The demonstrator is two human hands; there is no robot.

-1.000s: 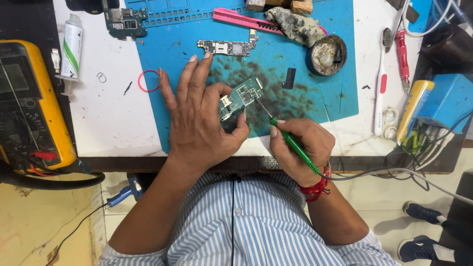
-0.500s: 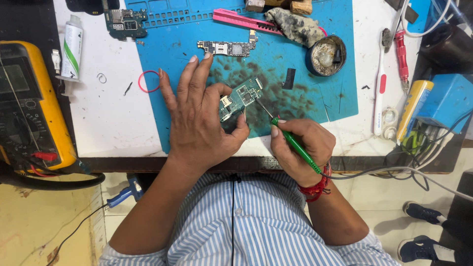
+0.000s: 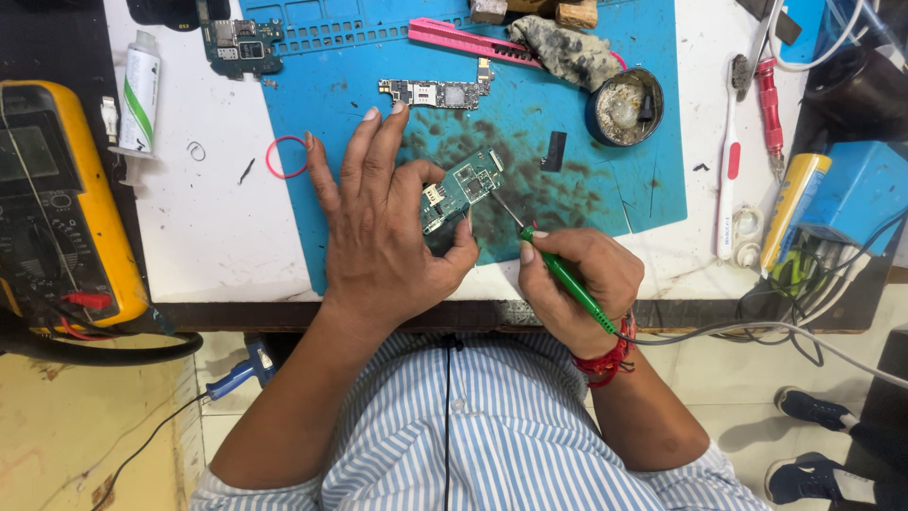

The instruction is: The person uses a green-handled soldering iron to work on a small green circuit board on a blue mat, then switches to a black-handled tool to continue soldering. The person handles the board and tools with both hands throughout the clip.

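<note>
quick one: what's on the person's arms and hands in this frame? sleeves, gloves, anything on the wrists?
Both hands are bare, no gloves. The left hand has nothing on its wrist that shows. The right hand has a red thread band wound around its wrist. Both arms come out of a short-sleeved shirt with blue and white stripes; forearms uncovered.

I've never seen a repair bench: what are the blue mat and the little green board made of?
The mat looks like matte, soft rubber or silicone: moulded slots along its far edge, dark stains. The board under the left hand seems rigid laminate, glossy green with shiny metal parts. The right hand holds a green plastic-handled tool.
</note>
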